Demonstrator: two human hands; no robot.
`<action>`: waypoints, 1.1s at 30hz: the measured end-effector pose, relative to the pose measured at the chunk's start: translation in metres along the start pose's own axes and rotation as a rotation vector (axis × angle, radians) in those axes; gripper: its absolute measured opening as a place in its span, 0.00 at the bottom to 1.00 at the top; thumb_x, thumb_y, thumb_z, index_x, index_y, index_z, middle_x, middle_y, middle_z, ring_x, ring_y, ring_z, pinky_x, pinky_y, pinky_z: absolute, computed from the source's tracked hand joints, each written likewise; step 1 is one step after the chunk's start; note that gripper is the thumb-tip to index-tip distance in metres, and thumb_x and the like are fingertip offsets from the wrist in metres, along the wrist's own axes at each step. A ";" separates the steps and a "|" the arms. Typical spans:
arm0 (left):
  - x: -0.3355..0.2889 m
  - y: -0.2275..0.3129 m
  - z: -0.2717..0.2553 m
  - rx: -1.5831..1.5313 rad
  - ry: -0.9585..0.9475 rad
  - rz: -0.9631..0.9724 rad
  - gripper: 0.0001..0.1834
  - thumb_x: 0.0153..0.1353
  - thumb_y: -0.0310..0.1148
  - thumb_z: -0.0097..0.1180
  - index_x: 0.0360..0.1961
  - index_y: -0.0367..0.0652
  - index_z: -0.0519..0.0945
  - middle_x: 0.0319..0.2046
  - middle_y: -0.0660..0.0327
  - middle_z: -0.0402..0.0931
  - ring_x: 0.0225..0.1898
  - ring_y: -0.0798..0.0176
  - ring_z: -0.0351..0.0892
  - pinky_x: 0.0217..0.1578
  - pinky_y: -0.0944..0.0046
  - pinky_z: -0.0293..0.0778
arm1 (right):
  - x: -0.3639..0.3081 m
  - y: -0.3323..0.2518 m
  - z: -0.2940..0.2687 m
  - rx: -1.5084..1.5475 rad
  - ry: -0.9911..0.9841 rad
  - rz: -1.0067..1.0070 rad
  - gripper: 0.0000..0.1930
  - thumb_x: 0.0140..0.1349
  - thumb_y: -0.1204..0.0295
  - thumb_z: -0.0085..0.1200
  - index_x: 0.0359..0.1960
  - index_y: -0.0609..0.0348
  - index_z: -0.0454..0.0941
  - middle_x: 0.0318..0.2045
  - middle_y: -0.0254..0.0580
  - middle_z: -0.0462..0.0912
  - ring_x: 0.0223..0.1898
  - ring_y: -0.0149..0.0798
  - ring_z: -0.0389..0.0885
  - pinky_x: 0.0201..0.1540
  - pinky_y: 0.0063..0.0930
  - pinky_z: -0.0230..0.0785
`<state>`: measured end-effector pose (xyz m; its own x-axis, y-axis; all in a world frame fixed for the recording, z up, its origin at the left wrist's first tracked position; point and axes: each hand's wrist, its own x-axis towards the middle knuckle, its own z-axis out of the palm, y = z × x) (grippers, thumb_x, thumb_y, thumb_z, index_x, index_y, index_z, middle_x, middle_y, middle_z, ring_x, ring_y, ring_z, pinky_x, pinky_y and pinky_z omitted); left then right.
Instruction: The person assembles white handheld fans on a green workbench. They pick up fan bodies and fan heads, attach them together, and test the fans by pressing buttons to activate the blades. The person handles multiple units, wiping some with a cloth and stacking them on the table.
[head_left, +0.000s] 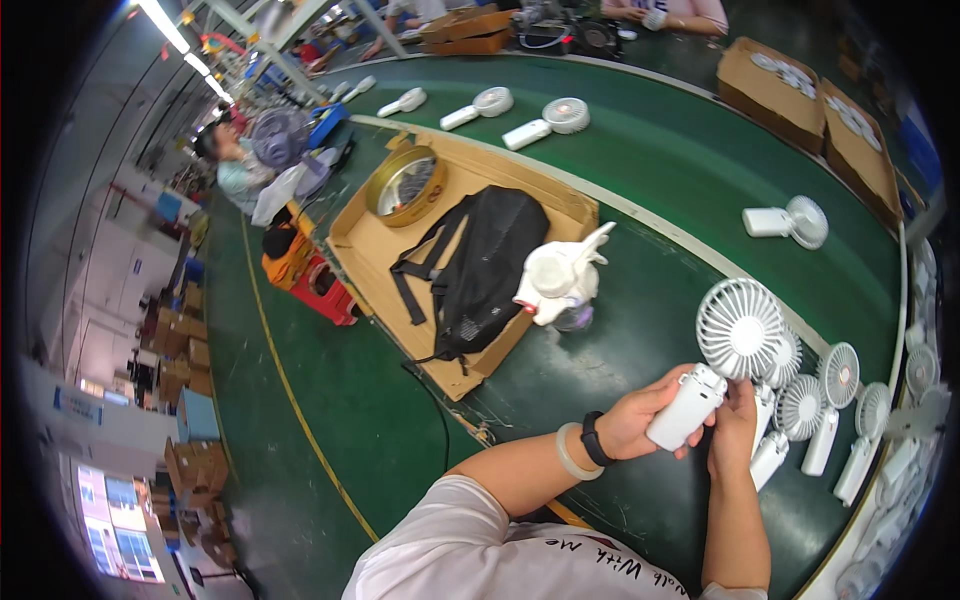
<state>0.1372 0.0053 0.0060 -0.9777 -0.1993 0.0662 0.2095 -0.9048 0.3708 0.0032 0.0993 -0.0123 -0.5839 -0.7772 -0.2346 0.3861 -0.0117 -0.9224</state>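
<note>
Over the dark green worktable, a white handheld fan (682,408) is tilted with its round grille up and its handle toward me. My left hand (637,420) is closed around the handle, with a black band and a pale bracelet on that wrist. On the fan's right side, my right hand (733,428) is closed against it near the neck; some of its fingers are hidden behind the handle. Several more white handheld fans (822,440) lie just beyond and to the right of my right hand, partly overlapping.
A cardboard tray (370,260) holds a black backpack (495,265) and a round yellow tin (432,205). Beside it stands a white plastic-wrapped object (560,275). Spaced-out fans lie on the green conveyor belt (660,150). Boxes of white parts (775,95) and other people are farther off.
</note>
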 end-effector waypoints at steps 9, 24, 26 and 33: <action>-0.001 0.001 0.004 -0.017 -0.006 0.027 0.27 0.65 0.52 0.38 0.59 0.48 0.56 0.40 0.50 0.71 0.29 0.58 0.77 0.26 0.60 0.75 | -0.004 -0.009 0.008 -0.006 -0.044 -0.015 0.31 0.48 0.89 0.36 0.59 0.66 0.58 0.56 0.48 0.65 0.56 0.41 0.67 0.59 0.32 0.58; 0.004 0.005 0.002 0.064 0.276 0.046 0.24 0.67 0.46 0.38 0.61 0.51 0.55 0.51 0.55 0.68 0.47 0.62 0.74 0.40 0.59 0.76 | -0.004 0.006 0.013 -0.247 -0.002 -0.164 0.22 0.50 0.91 0.39 0.48 0.63 0.69 0.52 0.42 0.67 0.46 0.33 0.71 0.49 0.25 0.66; 0.002 0.007 0.001 0.018 0.269 0.025 0.25 0.67 0.51 0.35 0.59 0.49 0.59 0.48 0.55 0.70 0.41 0.63 0.74 0.34 0.61 0.76 | -0.007 0.009 0.016 -0.441 -0.020 -0.257 0.20 0.50 0.89 0.42 0.45 0.62 0.70 0.49 0.44 0.69 0.47 0.37 0.71 0.50 0.29 0.65; -0.005 0.013 -0.003 -0.021 0.129 -0.012 0.31 0.66 0.58 0.30 0.55 0.42 0.64 0.43 0.55 0.72 0.33 0.62 0.73 0.26 0.63 0.74 | -0.012 0.005 0.018 -0.871 -0.128 -0.431 0.17 0.46 0.82 0.51 0.41 0.63 0.72 0.46 0.50 0.72 0.47 0.54 0.69 0.52 0.41 0.59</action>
<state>0.1448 -0.0065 0.0079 -0.9705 -0.2340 -0.0578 0.1996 -0.9147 0.3514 0.0250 0.0975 -0.0087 -0.4497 -0.8781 0.1633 -0.5347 0.1182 -0.8368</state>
